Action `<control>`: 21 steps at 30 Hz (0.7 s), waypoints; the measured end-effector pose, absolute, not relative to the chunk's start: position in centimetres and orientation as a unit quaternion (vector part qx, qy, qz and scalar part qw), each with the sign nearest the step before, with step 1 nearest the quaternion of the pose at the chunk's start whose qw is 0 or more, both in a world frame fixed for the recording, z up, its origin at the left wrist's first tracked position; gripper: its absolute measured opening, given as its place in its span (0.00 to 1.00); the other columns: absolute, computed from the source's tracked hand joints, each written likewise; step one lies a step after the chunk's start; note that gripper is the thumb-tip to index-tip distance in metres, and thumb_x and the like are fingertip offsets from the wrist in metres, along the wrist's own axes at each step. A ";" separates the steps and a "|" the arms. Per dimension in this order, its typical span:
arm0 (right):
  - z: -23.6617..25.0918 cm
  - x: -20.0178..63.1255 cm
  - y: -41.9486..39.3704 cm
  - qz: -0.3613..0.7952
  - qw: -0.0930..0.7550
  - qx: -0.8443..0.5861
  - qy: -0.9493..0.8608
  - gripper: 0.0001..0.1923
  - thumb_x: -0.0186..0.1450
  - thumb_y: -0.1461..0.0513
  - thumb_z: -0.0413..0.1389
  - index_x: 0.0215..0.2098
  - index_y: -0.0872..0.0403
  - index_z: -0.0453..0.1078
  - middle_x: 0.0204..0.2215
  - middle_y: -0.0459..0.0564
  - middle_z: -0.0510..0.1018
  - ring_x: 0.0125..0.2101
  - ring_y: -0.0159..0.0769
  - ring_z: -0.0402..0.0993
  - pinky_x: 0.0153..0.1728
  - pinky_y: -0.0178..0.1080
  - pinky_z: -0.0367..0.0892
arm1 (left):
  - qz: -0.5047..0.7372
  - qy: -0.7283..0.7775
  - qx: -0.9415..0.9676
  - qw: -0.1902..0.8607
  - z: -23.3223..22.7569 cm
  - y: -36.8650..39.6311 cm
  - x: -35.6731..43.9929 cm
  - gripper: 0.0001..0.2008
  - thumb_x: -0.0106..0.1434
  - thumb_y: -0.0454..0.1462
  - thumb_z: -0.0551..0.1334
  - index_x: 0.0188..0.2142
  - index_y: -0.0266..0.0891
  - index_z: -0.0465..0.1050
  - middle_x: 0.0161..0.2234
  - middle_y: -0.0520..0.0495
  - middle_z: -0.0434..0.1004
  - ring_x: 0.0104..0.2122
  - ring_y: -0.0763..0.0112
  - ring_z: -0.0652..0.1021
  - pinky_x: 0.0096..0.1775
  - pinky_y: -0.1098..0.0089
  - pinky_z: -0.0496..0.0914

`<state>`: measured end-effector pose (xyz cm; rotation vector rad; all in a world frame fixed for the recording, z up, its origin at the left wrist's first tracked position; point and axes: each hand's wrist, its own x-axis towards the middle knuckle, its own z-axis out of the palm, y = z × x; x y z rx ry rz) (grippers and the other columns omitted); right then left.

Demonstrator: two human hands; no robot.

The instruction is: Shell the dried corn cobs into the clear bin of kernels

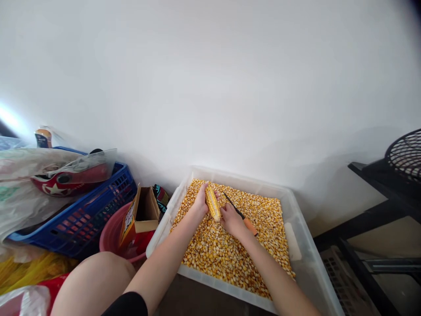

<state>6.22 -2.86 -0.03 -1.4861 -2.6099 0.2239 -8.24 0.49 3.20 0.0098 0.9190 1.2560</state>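
Note:
My left hand (201, 201) is wrapped around a corn cob (212, 203), holding it tilted over a bed of loose kernels. A pale bare strip runs along the cob between rows of yellow kernels. My right hand (231, 219) has its fingers curled against the cob's lower end; the fingertips are partly hidden. Just beyond that hand, a screwdriver with a dark shaft and an orange handle (251, 227) lies on the corn kernels (226, 263). The kernels cover the bottom of a translucent plastic tub (307, 256).
Left of the tub stand a pink basin (108, 228) with an open cardboard box (140, 215) and a blue basket (75, 228) holding plastic bags and a red helmet (70, 181). At right is a black frame (365, 224). A white wall (210, 87) rises behind.

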 end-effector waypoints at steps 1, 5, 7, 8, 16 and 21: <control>0.1 6.1 -2.8 0.072 0.072 -0.490 -0.866 0.09 0.62 0.64 0.46 0.37 0.54 0.67 0.39 0.54 0.66 0.43 0.40 0.60 0.42 0.37 0.57 | 0.567 0.412 0.021 0.713 3.1 0.5 -8.2 0.16 0.54 0.47 0.58 0.29 0.34 0.67 0.19 0.46 0.71 0.19 0.68 0.73 0.23 0.69 0.70; 0.0 6.3 -2.5 0.082 0.092 -0.488 -0.864 0.09 0.62 0.63 0.47 0.39 0.55 0.67 0.41 0.54 0.67 0.45 0.39 0.60 0.44 0.36 0.56 | 0.573 0.399 0.057 0.713 2.9 0.7 -8.3 0.17 0.54 0.49 0.58 0.29 0.35 0.66 0.18 0.48 0.70 0.18 0.70 0.73 0.22 0.71 0.69; -0.4 6.3 -2.5 0.104 0.054 -0.476 -0.872 0.11 0.60 0.64 0.50 0.40 0.55 0.66 0.41 0.53 0.67 0.45 0.38 0.61 0.44 0.36 0.56 | 0.582 0.403 0.065 0.703 2.8 0.7 -8.4 0.17 0.52 0.49 0.60 0.29 0.36 0.66 0.18 0.49 0.69 0.17 0.71 0.73 0.21 0.72 0.69; -0.5 6.3 -2.6 0.113 0.035 -0.472 -0.874 0.10 0.59 0.64 0.50 0.40 0.55 0.66 0.40 0.53 0.68 0.44 0.38 0.61 0.44 0.36 0.56 | 0.584 0.406 0.070 0.699 2.7 0.8 -8.4 0.17 0.51 0.49 0.60 0.29 0.37 0.65 0.18 0.50 0.69 0.17 0.71 0.72 0.21 0.72 0.69; 0.1 6.8 -2.1 0.161 0.055 -0.548 -0.819 0.11 0.63 0.64 0.44 0.38 0.59 0.66 0.35 0.57 0.71 0.37 0.37 0.68 0.36 0.35 0.58 | 0.597 0.431 0.128 0.665 2.6 1.2 -8.4 0.15 0.51 0.46 0.61 0.29 0.37 0.64 0.16 0.53 0.67 0.17 0.73 0.72 0.22 0.73 0.68; 2.2 8.0 -1.6 0.153 0.158 -0.600 -0.769 0.14 0.65 0.64 0.39 0.43 0.57 0.63 0.36 0.56 0.74 0.36 0.37 0.70 0.34 0.34 0.58 | 0.608 0.459 0.187 0.621 2.1 1.2 -8.4 0.13 0.51 0.44 0.61 0.29 0.37 0.64 0.16 0.52 0.67 0.17 0.71 0.72 0.22 0.73 0.67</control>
